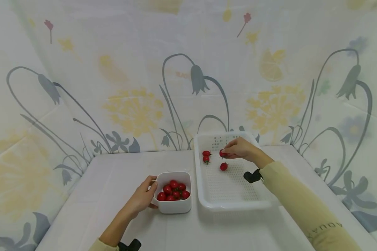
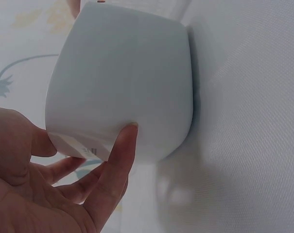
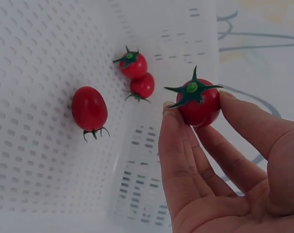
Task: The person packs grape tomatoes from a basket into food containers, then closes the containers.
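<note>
Between the thumb and fingertips of my right hand (image 1: 241, 149) is a cherry tomato (image 3: 199, 103), red with a green star-shaped stem. The hand is over the far part of a white perforated basket (image 1: 204, 198). Three more tomatoes lie inside: one by itself (image 3: 89, 108), and a pair, one tomato (image 3: 133, 65) touching the other tomato (image 3: 143, 85), near the basket's wall. My left hand (image 1: 143, 196) grips a small white container (image 1: 176, 208) by its left side, thumb near the rim and fingers lower down. Several red tomatoes (image 1: 173, 190) fill its bottom.
The container stands just left of the basket on a white-covered table (image 1: 113, 181). A flower-patterned cloth (image 1: 138, 69) hangs behind and along both sides. Black straps are on both wrists, the right wrist strap (image 1: 252, 176) hanging over the basket.
</note>
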### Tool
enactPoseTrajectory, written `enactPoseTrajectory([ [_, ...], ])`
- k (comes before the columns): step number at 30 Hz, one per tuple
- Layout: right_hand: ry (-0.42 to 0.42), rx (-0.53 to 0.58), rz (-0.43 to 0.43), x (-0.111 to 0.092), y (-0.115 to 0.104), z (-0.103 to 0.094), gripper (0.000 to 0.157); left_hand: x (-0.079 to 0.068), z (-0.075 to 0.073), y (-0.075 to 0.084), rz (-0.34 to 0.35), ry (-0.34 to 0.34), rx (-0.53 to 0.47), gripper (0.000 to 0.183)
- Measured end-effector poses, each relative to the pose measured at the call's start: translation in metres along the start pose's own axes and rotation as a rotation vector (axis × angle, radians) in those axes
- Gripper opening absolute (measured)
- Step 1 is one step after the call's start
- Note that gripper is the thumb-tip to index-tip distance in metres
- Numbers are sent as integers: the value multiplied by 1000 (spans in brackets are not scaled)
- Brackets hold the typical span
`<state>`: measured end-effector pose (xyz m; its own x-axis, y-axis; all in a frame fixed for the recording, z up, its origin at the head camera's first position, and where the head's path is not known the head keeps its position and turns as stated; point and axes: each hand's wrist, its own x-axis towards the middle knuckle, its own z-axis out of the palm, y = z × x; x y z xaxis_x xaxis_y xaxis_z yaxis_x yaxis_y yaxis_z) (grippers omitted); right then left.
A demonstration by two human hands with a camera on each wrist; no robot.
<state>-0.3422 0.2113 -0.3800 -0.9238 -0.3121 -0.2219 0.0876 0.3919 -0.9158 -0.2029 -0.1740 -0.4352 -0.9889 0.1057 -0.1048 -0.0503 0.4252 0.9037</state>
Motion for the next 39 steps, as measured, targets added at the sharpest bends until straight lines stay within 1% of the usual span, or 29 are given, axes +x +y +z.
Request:
enactPoseTrajectory([
  [10,-43,59,-11,-13,-14,6,36,2,-2,-2,-2,-7,4,35],
  [17,-77,100,-46,-26,-23,10,35,2,-2,-3,1,-4,-3,34],
  [20,-78,115,-49,-32,-26,14,34,1,-2,-2,1,-4,-4,34],
  [27,-128,99,-98,-49,-34,28,36,-1,-3,0,6,0,-8,34],
  [30,-138,100,-117,-53,-36,34,36,-1,-3,0,7,-1,-9,34],
  [36,-84,56,-162,-62,-39,51,35,0,-1,0,4,-11,-10,34],
  [39,-66,62,-175,-66,-42,63,32,-1,-1,1,7,-11,-19,33],
])
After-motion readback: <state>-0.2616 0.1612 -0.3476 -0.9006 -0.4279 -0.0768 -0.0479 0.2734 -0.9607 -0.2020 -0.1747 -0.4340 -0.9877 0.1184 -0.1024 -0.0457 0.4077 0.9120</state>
